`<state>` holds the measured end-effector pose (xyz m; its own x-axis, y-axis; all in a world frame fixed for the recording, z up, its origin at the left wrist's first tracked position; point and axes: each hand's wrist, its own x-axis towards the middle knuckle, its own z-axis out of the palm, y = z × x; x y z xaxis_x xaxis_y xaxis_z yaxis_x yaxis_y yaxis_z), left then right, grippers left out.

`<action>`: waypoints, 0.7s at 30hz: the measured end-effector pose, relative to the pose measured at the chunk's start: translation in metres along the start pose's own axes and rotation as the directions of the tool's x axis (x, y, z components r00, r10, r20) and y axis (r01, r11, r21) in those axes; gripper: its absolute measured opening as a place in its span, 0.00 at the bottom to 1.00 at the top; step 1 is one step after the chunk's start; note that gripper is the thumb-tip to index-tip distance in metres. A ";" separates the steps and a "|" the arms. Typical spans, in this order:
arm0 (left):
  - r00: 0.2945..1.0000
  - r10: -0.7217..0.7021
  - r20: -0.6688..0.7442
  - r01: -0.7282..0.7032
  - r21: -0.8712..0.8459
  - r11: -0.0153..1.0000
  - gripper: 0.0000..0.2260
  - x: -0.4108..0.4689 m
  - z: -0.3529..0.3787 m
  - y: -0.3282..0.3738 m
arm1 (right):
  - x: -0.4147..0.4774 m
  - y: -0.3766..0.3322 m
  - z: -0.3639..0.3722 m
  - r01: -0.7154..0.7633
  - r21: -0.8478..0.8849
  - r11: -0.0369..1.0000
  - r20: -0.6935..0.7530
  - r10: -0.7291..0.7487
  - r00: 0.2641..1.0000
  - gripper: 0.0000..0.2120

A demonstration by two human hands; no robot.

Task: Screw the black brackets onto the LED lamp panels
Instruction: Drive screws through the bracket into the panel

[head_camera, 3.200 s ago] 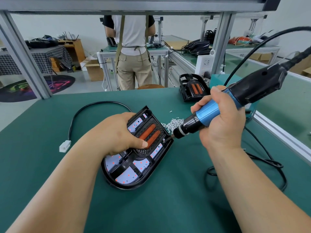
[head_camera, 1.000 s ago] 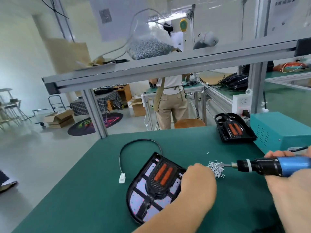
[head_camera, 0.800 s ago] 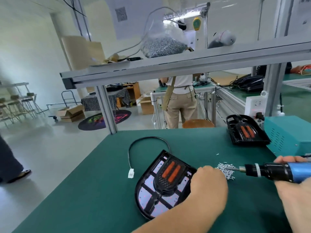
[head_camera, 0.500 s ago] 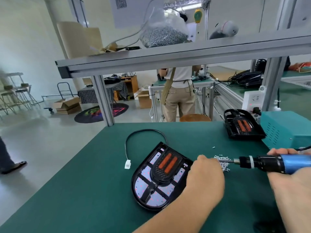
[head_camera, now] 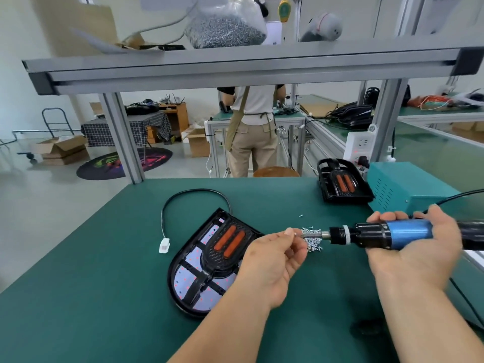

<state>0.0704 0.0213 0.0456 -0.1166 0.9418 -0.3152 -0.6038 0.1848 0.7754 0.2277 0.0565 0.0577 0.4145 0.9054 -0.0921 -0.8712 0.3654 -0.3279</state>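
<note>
"Head view: where is the lamp panel [head_camera: 193,281]?"

"Flat on the green table [head_camera: 104,284], left of centre, rounded end towards the person. The black bracket [head_camera: 230,244] sits on its upper half, with two orange strips showing in it."

"And the left hand [head_camera: 272,260]?"

"Raised over the panel's right edge, palm turned inward. Thumb and forefinger pinch a screw [head_camera: 295,233], tiny and silvery, while the other fingers curl loosely. I cannot tell whether the wrist touches the panel."

"The right hand [head_camera: 413,255]?"

"Palm up, fingers wrapped round the blue barrel of an electric screwdriver [head_camera: 379,235]. The tool lies level and points left, its bit just beside the pinched screw. Whether they touch is too small to see."

"What lies under the bit?"

"A small pile of screws [head_camera: 313,244] on the table, between the two hands. One stray screw [head_camera: 301,216] lies a little farther back."

"Anything attached to the panel?"

"A black cable [head_camera: 193,191] loops from its far end and stops at a white plug [head_camera: 164,245] lying just left of the panel."

"Elsewhere?"

"A second panel [head_camera: 343,183] with its bracket rests at the table's far right, beside a teal metal box [head_camera: 408,187]. A clear bag of screws [head_camera: 225,30] stands on the shelf overhead. Beyond the table a person [head_camera: 252,127] stands at another bench, back turned."
</note>
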 end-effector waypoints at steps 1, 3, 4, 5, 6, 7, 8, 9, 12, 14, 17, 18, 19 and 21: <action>1.000 0.001 0.005 -0.001 0.012 1.000 0.10 0.001 -0.001 0.000 | -0.002 -0.001 0.001 -0.012 -0.004 1.000 0.002 0.012 1.000 0.09; 1.000 0.001 0.013 -0.001 0.034 0.999 0.10 0.000 -0.001 0.001 | -0.001 -0.001 0.004 -0.007 -0.040 0.999 -0.049 0.006 0.999 0.09; 1.000 0.002 0.015 -0.002 0.044 0.999 0.10 0.000 -0.001 0.001 | -0.003 -0.001 0.006 -0.009 -0.047 0.999 -0.055 0.006 0.998 0.09; 1.000 0.004 0.017 -0.005 0.056 0.998 0.10 -0.001 -0.001 0.001 | -0.001 -0.001 0.006 -0.005 -0.047 0.999 -0.054 0.003 0.999 0.09; 1.000 0.006 0.018 -0.007 0.069 0.998 0.09 -0.001 -0.002 0.001 | -0.001 -0.001 0.005 -0.005 -0.038 0.999 -0.040 0.003 0.999 0.09; 1.000 0.008 0.018 -0.009 0.083 0.997 0.09 -0.001 -0.002 0.002 | -0.001 0.000 0.003 -0.003 -0.031 1.000 -0.039 0.002 0.999 0.09; 1.000 0.009 0.017 -0.011 0.095 0.995 0.09 -0.001 -0.002 0.002 | -0.001 0.000 0.004 0.000 -0.041 0.999 -0.047 -0.002 0.999 0.09; 1.000 0.011 0.016 -0.012 0.105 0.994 0.08 -0.001 -0.002 0.002 | -0.001 0.001 0.004 0.000 -0.034 0.999 -0.046 -0.001 0.999 0.09; 1.000 0.013 0.023 -0.016 0.126 0.992 0.08 -0.002 -0.002 0.001 | -0.001 0.001 0.004 -0.001 -0.032 0.999 -0.056 -0.001 0.998 0.09; 1.000 0.014 0.025 -0.017 0.141 0.990 0.08 -0.002 -0.001 0.001 | -0.001 0.001 0.004 0.004 -0.040 0.999 -0.054 -0.006 0.999 0.09; 1.000 0.015 0.017 -0.017 0.150 0.989 0.07 -0.001 -0.001 0.000 | 0.000 0.002 0.004 0.016 -0.045 0.999 -0.052 -0.018 0.998 0.09; 1.000 0.017 0.011 -0.019 0.146 0.989 0.07 -0.001 -0.001 0.000 | 0.000 0.002 0.004 0.019 -0.052 0.998 -0.050 -0.022 0.999 0.09; 1.000 0.020 0.002 -0.020 0.141 0.990 0.06 -0.001 -0.001 -0.001 | 0.000 0.002 0.004 0.026 -0.057 0.998 -0.042 -0.028 0.999 0.08; 1.000 0.021 -0.012 -0.019 0.135 0.991 0.05 -0.001 0.000 -0.002 | 0.000 0.002 0.005 0.042 -0.062 0.997 -0.019 -0.043 0.999 0.08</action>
<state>0.0719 0.0203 0.0442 -0.1389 0.9421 -0.3053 -0.4898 0.2026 0.8480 0.2248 0.0582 0.0617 0.4564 0.8846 -0.0955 -0.8352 0.3888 -0.3890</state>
